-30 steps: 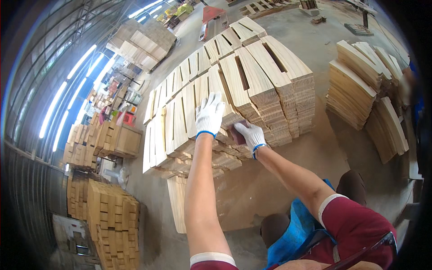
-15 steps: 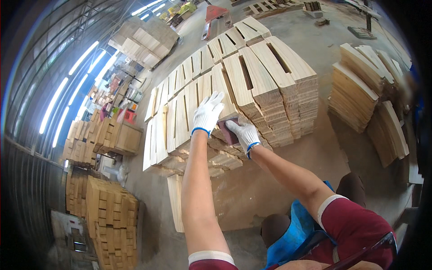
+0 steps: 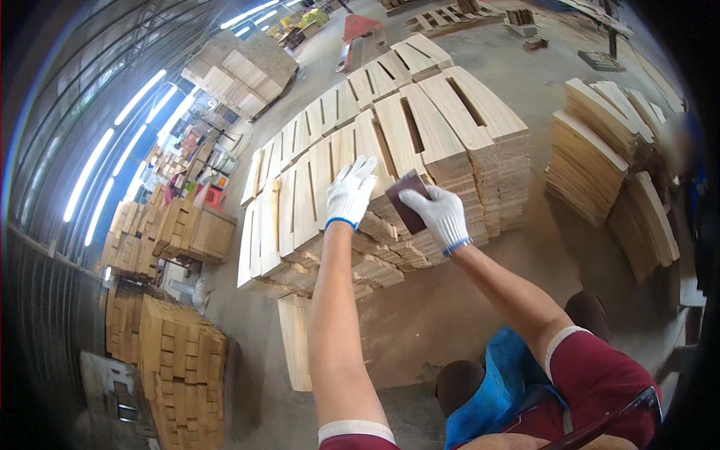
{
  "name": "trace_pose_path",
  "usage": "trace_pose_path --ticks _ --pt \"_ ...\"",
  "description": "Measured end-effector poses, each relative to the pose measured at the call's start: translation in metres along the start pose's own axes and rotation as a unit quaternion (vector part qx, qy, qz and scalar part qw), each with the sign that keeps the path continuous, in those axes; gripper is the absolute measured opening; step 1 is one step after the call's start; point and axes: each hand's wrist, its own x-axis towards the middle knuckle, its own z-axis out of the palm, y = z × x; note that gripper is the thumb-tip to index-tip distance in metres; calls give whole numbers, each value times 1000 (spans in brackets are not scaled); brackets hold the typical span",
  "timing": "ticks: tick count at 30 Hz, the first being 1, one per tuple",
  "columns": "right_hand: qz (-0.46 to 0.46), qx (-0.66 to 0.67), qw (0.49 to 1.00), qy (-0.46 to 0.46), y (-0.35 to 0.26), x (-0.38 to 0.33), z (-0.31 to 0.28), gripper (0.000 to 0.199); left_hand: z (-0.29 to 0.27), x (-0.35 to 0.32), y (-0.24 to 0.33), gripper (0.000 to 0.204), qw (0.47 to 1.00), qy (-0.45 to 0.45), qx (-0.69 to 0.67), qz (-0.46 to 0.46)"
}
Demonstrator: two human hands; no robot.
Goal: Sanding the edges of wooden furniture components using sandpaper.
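A large stack of pale wooden boards [image 3: 465, 124] stands in front of me, its pieces laid side by side with dark gaps between them. My left hand [image 3: 350, 193], in a white knit glove with a blue cuff, lies on top of the boards near the stack's front edge, fingers stretched out. In the same kind of glove, my right hand [image 3: 442, 216] grips a dark reddish-brown sanding block [image 3: 407, 201], thumb across its face. The block is tilted up at the front edge of the stack; whether it touches the wood I cannot tell.
More curved boards [image 3: 589, 154] are piled on the floor at the right. Stacked wooden blocks [image 3: 184, 360] stand at the lower left, and a big pile [image 3: 240, 71] sits far left. A red pallet jack [image 3: 360, 28] is behind the stack. One board [image 3: 295, 341] juts out below it.
My right hand has drawn the sanding block up and to the right, away from the boards' front edge, showing more of its face. My left hand has shifted slightly right.
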Motion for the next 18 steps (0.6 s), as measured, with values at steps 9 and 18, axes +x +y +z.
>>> trace_pose_path --ticks 9,18 --pt "391 174 902 58 178 -63 -53 34 -7 -9 -7 42 1000 4 13 -15" --pt "22 -66 994 -78 54 -12 -40 43 5 21 55 43 988 61 -52 129"
